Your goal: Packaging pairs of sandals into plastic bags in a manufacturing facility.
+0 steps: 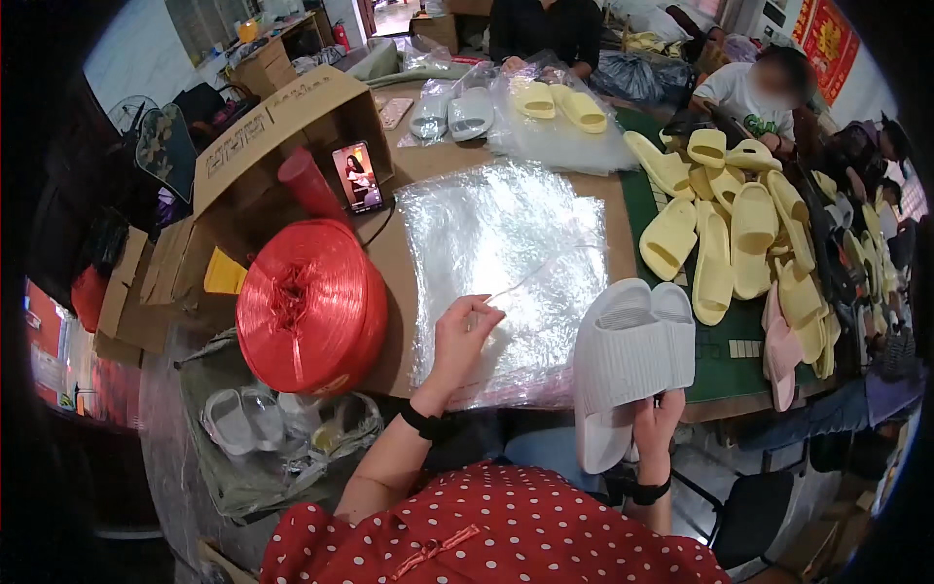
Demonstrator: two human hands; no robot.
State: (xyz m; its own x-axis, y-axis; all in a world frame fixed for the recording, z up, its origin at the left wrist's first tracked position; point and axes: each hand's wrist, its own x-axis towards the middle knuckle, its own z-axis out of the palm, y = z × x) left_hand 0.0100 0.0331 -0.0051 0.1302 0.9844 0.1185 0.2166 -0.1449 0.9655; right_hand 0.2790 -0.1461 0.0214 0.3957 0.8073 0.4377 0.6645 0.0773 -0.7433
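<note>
In my right hand (pixel 659 424) is a pair of light grey slide slippers (pixel 634 362), held together near the front edge of the table, soles turned partly to the side. My left hand (pixel 463 336) is closed in a pinch over the stack of clear plastic bags (pixel 486 234). A thin edge of plastic seems to run from its fingertips up to the right; the glare blurs it. The bags lie flat in front of me, shiny and crinkled.
A large red twine roll (pixel 309 307) stands left of the bags, beside a cardboard box (pixel 282 117) and a propped phone (pixel 358 177). Yellow slippers (pixel 715 263) pile on the right. Bagged slippers (pixel 471 114) lie at the back. Two people sit across the table.
</note>
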